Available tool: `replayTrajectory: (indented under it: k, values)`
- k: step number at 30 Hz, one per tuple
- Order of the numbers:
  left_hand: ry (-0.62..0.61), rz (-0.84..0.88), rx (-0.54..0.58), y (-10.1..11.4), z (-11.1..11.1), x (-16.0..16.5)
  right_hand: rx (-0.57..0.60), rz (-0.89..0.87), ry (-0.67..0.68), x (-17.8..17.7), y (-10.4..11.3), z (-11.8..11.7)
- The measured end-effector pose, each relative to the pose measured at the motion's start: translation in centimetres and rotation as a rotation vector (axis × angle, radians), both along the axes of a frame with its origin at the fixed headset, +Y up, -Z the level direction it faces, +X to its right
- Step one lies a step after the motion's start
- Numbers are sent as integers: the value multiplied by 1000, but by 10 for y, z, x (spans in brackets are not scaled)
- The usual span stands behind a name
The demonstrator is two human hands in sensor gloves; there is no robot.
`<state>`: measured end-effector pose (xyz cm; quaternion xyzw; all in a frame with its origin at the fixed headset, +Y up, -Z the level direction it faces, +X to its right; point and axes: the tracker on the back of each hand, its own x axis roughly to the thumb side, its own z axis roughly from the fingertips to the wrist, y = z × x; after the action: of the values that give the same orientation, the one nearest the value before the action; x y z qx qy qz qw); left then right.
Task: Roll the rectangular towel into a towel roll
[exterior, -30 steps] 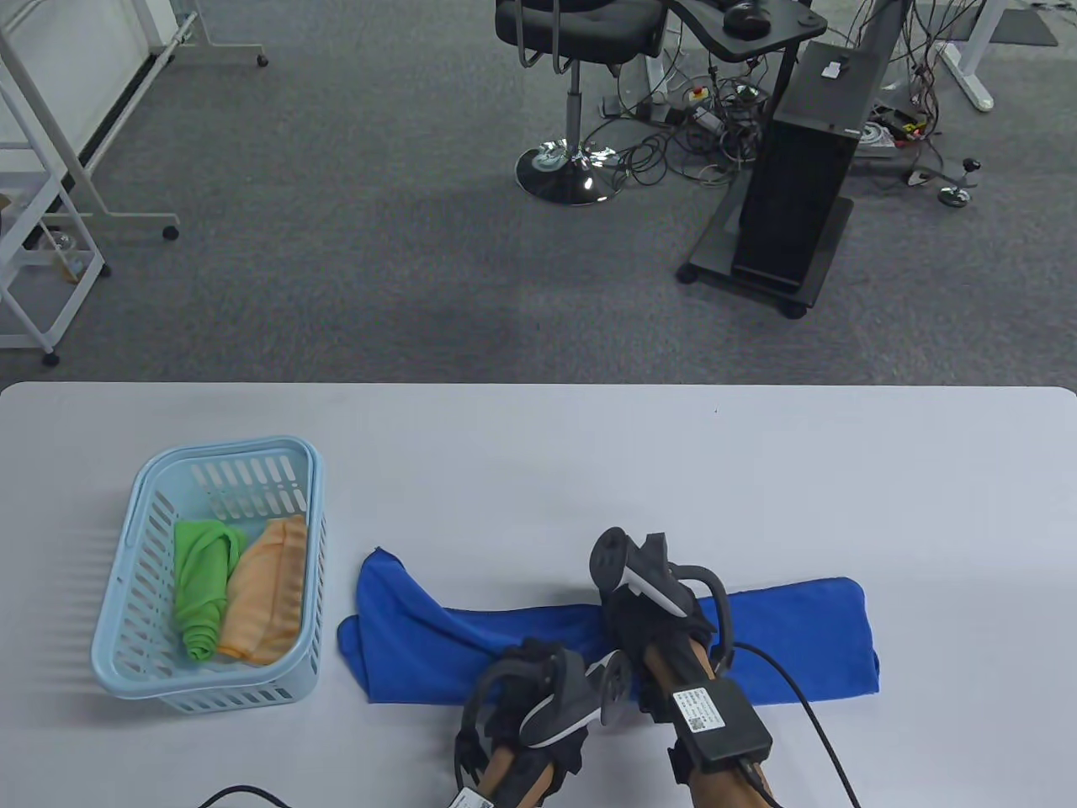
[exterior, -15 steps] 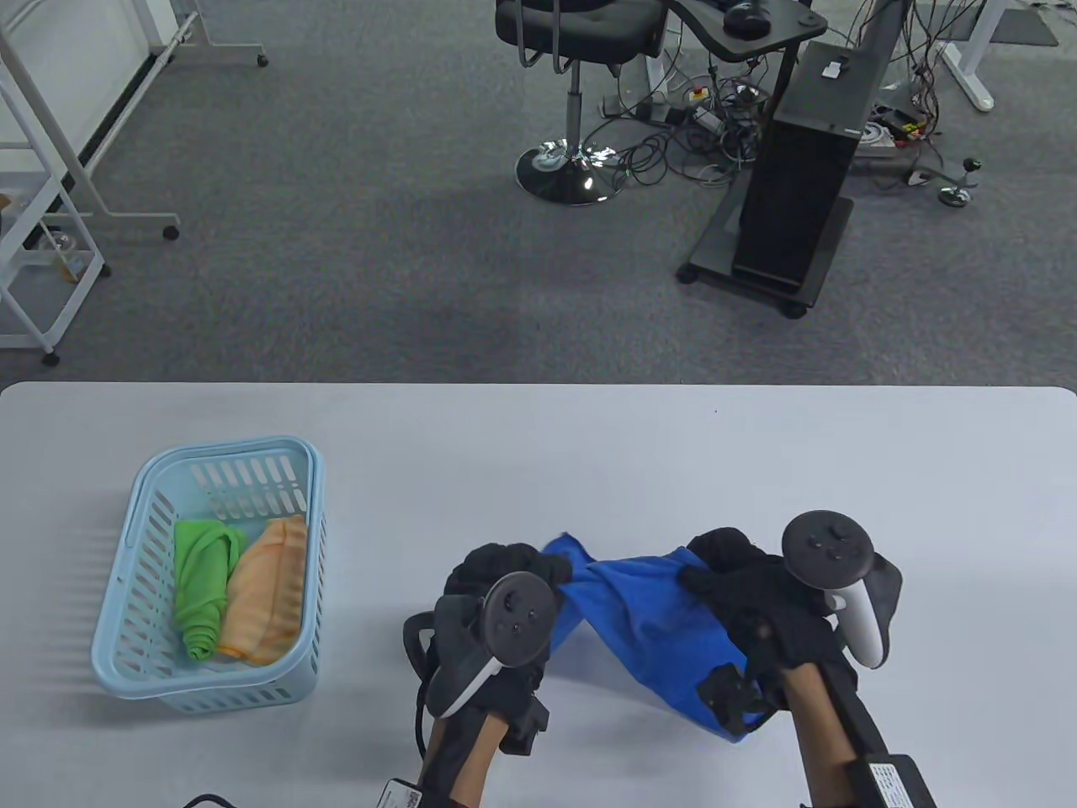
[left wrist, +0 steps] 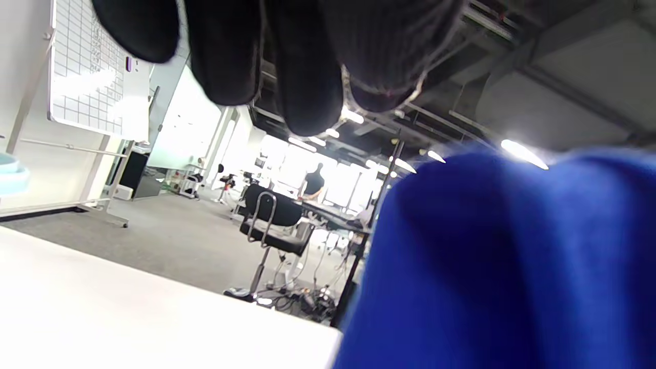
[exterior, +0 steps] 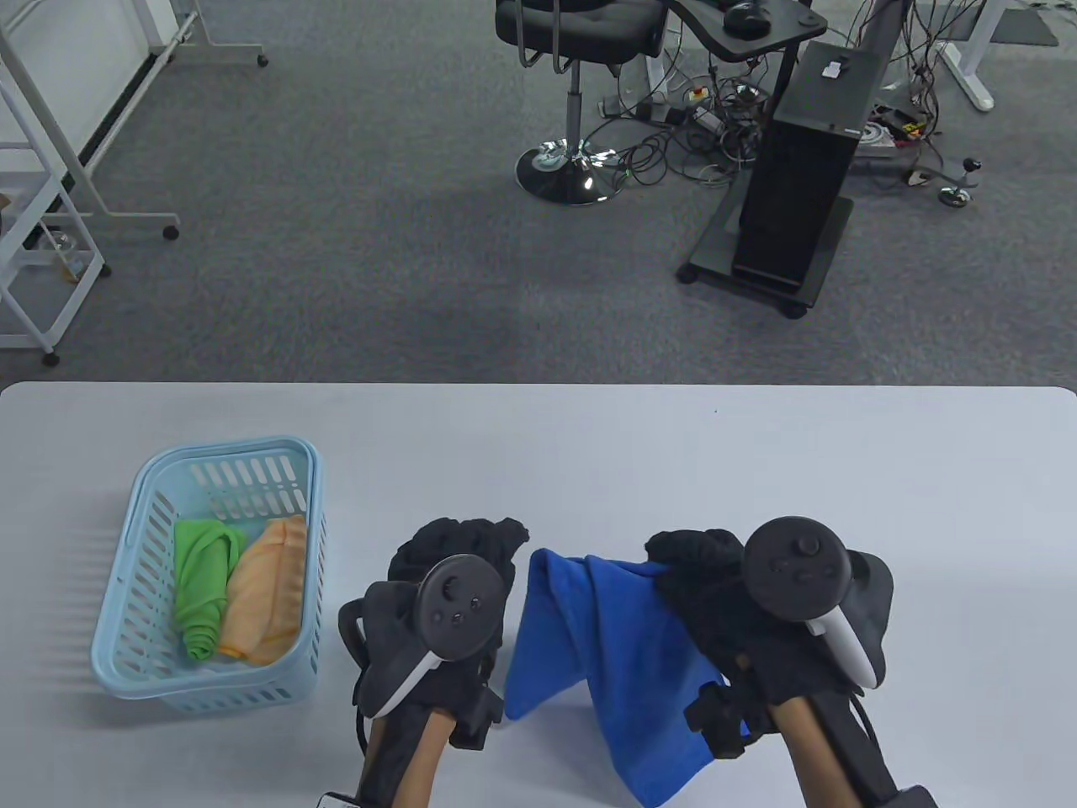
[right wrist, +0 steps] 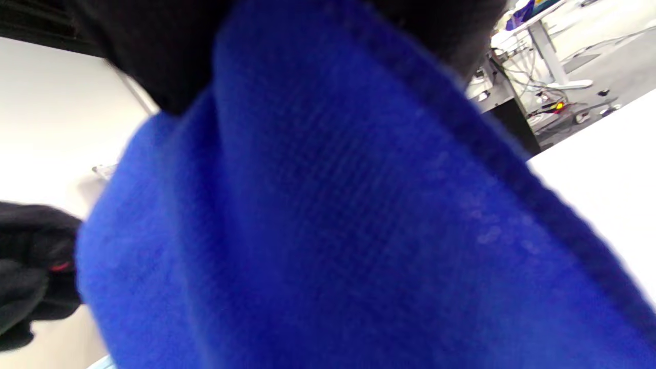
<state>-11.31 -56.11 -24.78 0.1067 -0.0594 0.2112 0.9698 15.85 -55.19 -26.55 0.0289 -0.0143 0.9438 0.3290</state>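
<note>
A blue towel (exterior: 597, 648) hangs in the air over the white table (exterior: 757, 454), near its front edge. My left hand (exterior: 471, 547) pinches its upper left corner, and my right hand (exterior: 690, 560) grips its upper right corner. The top edge stretches between the hands and the rest droops toward me. In the left wrist view curled gloved fingers (left wrist: 307, 66) hang above, with the blue towel (left wrist: 502, 266) close on the right. The blue towel (right wrist: 328, 230) fills the right wrist view, held under the black glove (right wrist: 154, 51).
A light blue basket (exterior: 126, 589) stands on the table's left, holding a green towel roll (exterior: 202, 589) and an orange towel roll (exterior: 265, 602). Beyond the far edge, on the carpet, are an office chair (exterior: 580, 34) and a black stand (exterior: 799, 168).
One second ago the towel lay on the table as a long strip under both hands. Both hands have since lifted it by its top corners and spread apart, so it hangs.
</note>
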Motion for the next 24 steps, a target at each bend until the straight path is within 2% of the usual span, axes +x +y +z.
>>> replayTrajectory:
  k: [2,4,5,7,9,11,12,14,18,20,22,24]
  values:
    - [-64,50,-12,0,0,2,-1,5,-12,-1,1,-3]
    - [-181,62,-46,-1,-3,11,1,5,-22,-1,2,-6]
    - [-245,47,-86,-3,-7,21,-4,-13,-27,-2,2,-6]
    - [-272,-29,-152,-9,-17,39,-14,-57,-32,-2,2,-7]
    - [-256,-102,-144,-13,-25,51,-8,-62,-41,0,1,-7]
    - [-141,-155,-6,-14,-32,57,2,-10,-63,7,1,-9]
    - [-136,-179,12,-13,-35,57,12,27,-82,11,0,-9]
    - [-106,-168,-52,-10,-39,55,49,120,-116,20,-2,-12]
    - [-65,-235,-15,3,-43,45,60,327,-161,33,-10,-20]
    - [-71,-227,-31,7,-43,43,13,423,-164,36,-16,-25]
    - [-86,-213,-52,9,-43,44,-57,401,-137,38,-23,-29]
    - [-91,-229,-32,12,-42,47,-40,282,-108,36,-27,-31]
